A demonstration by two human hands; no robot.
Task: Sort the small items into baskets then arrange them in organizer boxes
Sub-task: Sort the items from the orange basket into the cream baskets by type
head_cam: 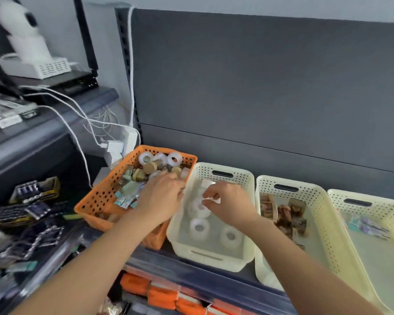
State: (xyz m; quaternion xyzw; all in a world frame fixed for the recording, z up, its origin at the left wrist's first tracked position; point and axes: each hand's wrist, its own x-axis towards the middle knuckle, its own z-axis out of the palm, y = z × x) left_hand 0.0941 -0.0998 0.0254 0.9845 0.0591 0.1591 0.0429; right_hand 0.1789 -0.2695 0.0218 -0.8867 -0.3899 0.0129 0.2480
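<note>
1. Plainly, the right hand [225, 201] pinches a small white piece [210, 199] over the cream perforated basket [225, 176] — round, hollow-cored white rolls [199, 227] lie beneath.
2. The left hand [162, 196] lies beside it, over the orange perforated basket [96, 196] — too blurred to tell its grip.

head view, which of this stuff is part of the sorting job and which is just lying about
Part of the job: orange basket, left cream basket, its white rolls, middle cream basket, right cream basket, left hand over the orange basket, right hand pinching a white item.
Lying about: white cables, chargers, white camera, dark packets on the left shelf.
</note>
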